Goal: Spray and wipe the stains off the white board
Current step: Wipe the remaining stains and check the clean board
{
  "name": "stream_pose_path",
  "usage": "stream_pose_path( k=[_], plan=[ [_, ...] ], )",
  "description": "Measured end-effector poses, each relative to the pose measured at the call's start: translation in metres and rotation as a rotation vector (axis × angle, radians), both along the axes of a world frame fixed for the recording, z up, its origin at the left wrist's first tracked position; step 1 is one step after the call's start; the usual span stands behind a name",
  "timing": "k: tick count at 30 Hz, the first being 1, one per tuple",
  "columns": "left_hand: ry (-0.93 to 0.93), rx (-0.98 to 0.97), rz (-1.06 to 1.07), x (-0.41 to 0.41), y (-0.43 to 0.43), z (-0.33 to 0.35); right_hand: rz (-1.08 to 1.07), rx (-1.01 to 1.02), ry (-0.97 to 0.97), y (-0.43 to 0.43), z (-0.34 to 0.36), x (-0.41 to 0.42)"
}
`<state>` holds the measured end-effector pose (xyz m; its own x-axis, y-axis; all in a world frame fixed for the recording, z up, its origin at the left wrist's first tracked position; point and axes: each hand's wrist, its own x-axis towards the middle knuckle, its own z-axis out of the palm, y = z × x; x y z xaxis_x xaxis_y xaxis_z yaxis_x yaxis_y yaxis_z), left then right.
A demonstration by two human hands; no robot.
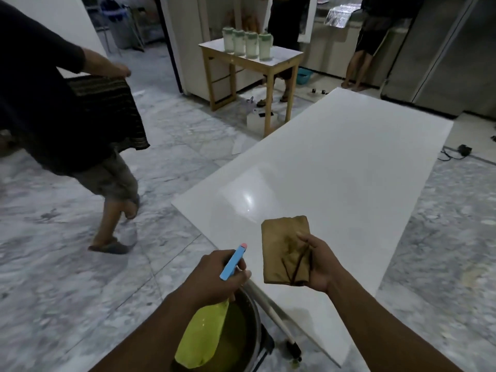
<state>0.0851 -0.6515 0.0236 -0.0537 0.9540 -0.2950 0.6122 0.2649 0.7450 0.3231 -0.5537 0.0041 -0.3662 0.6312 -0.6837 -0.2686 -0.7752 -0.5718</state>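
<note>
A large glossy white board point(335, 167) lies flat in front of me and stretches away to the upper right. No stain on it is plain to see. My left hand point(214, 277) grips a spray bottle point(206, 331) with a yellow-green body and a blue head with a pink tip, which points at the board's near edge. My right hand point(319, 264) holds a folded brown cloth point(284, 251) just above the board's near end.
A metal pot point(249, 326) of greenish liquid stands under my left arm beside a white pole. A person walks past on the left over the marble floor point(67, 264). A small wooden table point(268, 63) with several jugs stands beyond the board. Two more people stand further back.
</note>
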Motion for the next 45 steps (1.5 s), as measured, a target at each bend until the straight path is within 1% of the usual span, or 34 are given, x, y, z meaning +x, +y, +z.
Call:
stream_pose_path(
  k=[4,8,10,15,17,19,23,27,31,37,40,45],
  plan=[
    [0.020,0.008,-0.044,-0.047,-0.005,-0.001,-0.021,-0.005,0.040,-0.002,0.000,-0.056],
    [-0.014,0.044,-0.099,-0.113,-0.002,0.000,-0.059,-0.003,0.037,-0.017,-0.003,-0.123],
    [-0.043,0.043,-0.131,-0.150,-0.006,0.000,-0.089,0.001,-0.015,-0.026,-0.005,-0.161],
    [-0.073,-0.029,-0.148,-0.273,-0.035,0.005,-0.155,-0.011,-0.286,-0.054,-0.009,-0.280],
    [-0.065,-0.050,-0.133,-0.322,-0.045,0.013,-0.117,-0.036,-0.294,-0.067,-0.009,-0.328],
    [-0.046,-0.063,-0.121,-0.359,-0.050,0.021,-0.084,-0.036,-0.260,-0.071,-0.007,-0.366],
    [-0.016,-0.066,-0.108,-0.415,-0.046,0.021,-0.067,-0.003,-0.232,-0.057,-0.005,-0.418],
    [-0.028,-0.062,-0.147,-0.432,-0.022,0.017,-0.115,0.012,-0.171,-0.045,0.003,-0.433],
    [-0.046,-0.066,-0.267,-0.429,0.023,0.018,-0.202,0.012,-0.136,-0.021,0.008,-0.425],
    [-0.026,-0.018,-0.405,-0.426,0.125,0.025,-0.350,0.055,-0.152,0.052,0.012,-0.422],
    [0.009,-0.034,-0.463,-0.432,0.183,0.034,-0.399,0.016,-0.092,0.093,0.017,-0.429],
    [0.007,-0.009,-0.475,-0.436,0.268,0.050,-0.464,0.054,-0.064,0.150,0.038,-0.433]
  ],
)
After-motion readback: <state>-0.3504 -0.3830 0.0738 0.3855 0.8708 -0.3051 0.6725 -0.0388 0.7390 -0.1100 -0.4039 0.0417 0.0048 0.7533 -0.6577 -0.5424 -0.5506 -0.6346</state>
